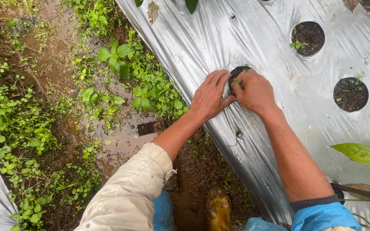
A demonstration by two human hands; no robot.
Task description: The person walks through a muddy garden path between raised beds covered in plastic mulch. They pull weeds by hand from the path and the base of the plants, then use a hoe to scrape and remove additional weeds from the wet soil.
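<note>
My left hand [209,96] and my right hand [255,91] meet at a round planting hole [237,71] cut in a silver plastic mulch sheet [219,38]. Dark soil shows in the hole, mostly hidden by my fingers. The left hand's fingers press flat on the sheet at the hole's left rim. My right hand's fingers curl into the hole around a small green sprout [237,80]. Whether they pinch the sprout is hidden.
Two more soil-filled holes [308,38] [350,94] with tiny weeds lie to the right. A muddy, wet furrow [125,137] with green weeds [120,64] runs on the left. My muddy boot [218,209] stands below. Large leaves [362,153] hang at the right edge.
</note>
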